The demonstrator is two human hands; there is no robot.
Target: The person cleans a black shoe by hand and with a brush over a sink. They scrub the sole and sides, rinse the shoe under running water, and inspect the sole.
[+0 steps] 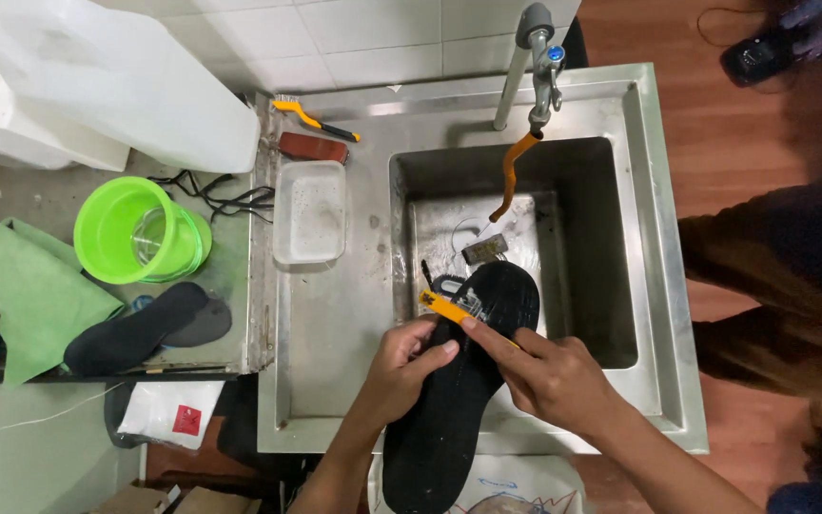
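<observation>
Black insole [463,381] lies gripped in left hand [400,373]; right hand [549,373] holds yellow brush [454,309] on it.

Light was even and moderately bright, from overhead. Steel sink [658,238] showed soft glare on rim and basin floor. White jug [116,76] at upper left was near overexposed. Right edge was dim and blurred. Wide-angle bending was seen at frame edges.
</observation>
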